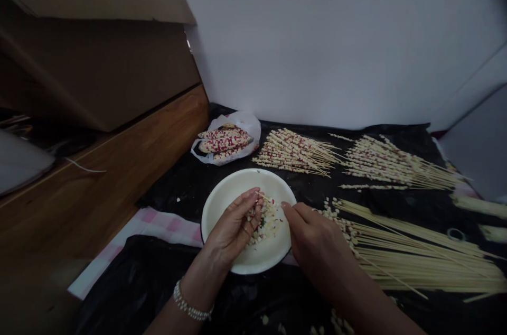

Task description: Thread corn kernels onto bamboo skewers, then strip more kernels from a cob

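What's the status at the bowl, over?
Left hand over bowl. Right hand at bowl's right rim, grip unclear. Corn kernels inside bowl, partly hidden by left hand. Skewers to the right.

Left hand point(233, 221): ungloved. Bracelet point(184, 305) round that wrist: small whitish beads, roundish, pearl-like, several strands side by side, slightly shiny. Right hand point(311, 234): ungloved, wrist bare; tiny pale spot by the fingers point(304, 213), ring or not, too small to tell. Both forearms point(350, 285) bare to picture edge.
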Available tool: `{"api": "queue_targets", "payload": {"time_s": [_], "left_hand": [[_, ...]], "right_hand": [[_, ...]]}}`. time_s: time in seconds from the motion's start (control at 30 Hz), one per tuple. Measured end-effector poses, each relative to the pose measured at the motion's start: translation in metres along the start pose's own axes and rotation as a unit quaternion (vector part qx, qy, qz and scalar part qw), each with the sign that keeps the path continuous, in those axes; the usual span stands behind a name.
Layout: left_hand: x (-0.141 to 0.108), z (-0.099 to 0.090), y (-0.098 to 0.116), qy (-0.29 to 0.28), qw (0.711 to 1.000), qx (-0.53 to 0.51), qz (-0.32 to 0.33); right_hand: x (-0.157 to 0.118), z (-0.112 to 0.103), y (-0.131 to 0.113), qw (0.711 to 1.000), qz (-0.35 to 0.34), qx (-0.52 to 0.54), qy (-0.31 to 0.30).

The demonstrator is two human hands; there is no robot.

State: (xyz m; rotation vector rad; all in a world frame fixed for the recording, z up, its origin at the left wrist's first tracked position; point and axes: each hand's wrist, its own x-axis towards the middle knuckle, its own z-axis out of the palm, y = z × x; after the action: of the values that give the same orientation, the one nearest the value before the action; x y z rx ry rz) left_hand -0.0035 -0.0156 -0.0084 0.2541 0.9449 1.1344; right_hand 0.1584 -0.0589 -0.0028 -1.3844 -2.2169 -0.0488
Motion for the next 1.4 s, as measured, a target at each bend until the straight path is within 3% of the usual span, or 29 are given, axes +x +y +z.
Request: {"api": "queue_targets", "payload": {"time_s": [0.63, 1.03, 1.4], "left_hand": [[0.0020, -0.0015, -0.0024, 0.006, 1.000, -0.019, 0.010], [0.0003, 0.0002, 0.0022, -0.001, 0.996, -0.054, -0.075], [-0.0045, 0.0049, -0.0041, -0.020, 0.994, -0.052, -0.095]], "right_hand": [[-0.0010, 0.0007, -0.0011, 1.000, 0.002, -0.011, -0.003], [-0.0033, 0.0003, -0.0040, 0.998, -0.031, -0.052, 0.027], [-0.0020, 0.0015, -0.0036, 0.999, -0.018, -0.023, 0.013]]}}
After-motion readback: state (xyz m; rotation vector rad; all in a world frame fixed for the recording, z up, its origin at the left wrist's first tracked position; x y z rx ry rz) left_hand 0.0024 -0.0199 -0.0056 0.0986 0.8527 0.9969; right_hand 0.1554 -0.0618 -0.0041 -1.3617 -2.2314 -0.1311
